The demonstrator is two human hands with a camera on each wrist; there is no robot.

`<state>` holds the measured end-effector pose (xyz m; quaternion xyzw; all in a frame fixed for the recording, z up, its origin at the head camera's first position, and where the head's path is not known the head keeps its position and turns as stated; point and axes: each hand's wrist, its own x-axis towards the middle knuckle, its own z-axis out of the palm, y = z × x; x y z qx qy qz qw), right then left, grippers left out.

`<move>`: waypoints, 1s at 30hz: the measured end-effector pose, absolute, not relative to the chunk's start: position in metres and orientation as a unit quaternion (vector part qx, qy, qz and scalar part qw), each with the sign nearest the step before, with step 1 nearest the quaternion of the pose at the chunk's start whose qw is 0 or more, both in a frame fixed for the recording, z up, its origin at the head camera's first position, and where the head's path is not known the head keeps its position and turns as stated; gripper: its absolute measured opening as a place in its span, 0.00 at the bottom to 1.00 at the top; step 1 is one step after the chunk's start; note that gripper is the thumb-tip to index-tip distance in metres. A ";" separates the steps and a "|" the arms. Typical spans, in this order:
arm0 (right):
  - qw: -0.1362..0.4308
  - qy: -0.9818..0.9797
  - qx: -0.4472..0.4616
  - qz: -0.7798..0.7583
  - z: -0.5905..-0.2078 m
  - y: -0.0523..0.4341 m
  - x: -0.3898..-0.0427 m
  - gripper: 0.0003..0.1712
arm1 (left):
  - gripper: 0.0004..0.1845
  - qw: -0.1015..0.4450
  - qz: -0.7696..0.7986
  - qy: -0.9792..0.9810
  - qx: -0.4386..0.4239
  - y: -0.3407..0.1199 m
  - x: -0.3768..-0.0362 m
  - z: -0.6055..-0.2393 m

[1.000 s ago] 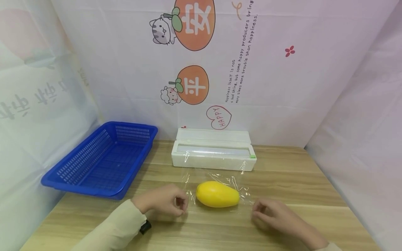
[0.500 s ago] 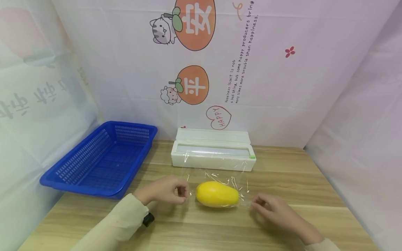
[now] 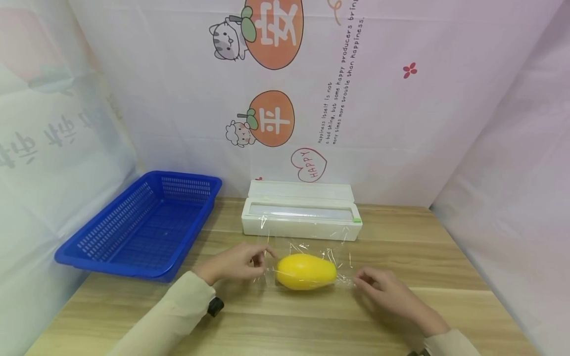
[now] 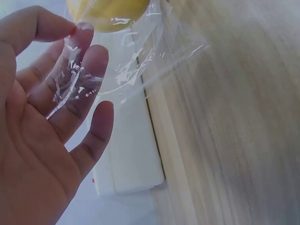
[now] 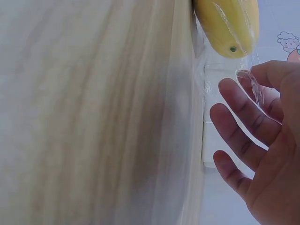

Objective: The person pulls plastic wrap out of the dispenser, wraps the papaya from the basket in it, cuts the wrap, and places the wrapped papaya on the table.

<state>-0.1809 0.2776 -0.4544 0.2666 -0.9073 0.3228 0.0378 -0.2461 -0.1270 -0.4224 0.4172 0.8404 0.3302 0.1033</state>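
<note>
A yellow mango lies on a sheet of clear cling film in the middle of the wooden table. My left hand pinches the film's left edge between thumb and forefinger, just left of the mango. In the left wrist view the film drapes over my fingers below the mango. My right hand pinches the right edge beside the mango's other end. The right wrist view shows crumpled film at my thumb and forefinger, near the mango.
A white cling-film dispenser box stands open behind the mango, with film still running from it. A blue plastic basket sits at the left of the table. Patterned cloth walls close in the back and both sides.
Both hands have moved away from me and lifted the film's edges. The film now lies tighter over the mango's near side.
</note>
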 end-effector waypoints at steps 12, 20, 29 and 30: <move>0.039 -0.900 0.291 0.322 -0.459 0.273 -0.193 0.19 | 0.22 0.072 0.320 0.839 0.434 -0.123 -0.249 -0.426; 0.030 -0.902 0.322 0.287 -0.454 0.264 -0.205 0.30 | 0.22 0.075 0.311 0.850 0.419 -0.122 -0.253 -0.431; -0.028 -0.894 0.313 0.320 -0.446 0.262 -0.219 0.24 | 0.21 0.107 0.342 0.850 0.386 -0.122 -0.265 -0.432; -0.038 -0.891 0.312 0.329 -0.445 0.262 -0.220 0.24 | 0.21 0.113 0.343 0.852 0.379 -0.122 -0.266 -0.433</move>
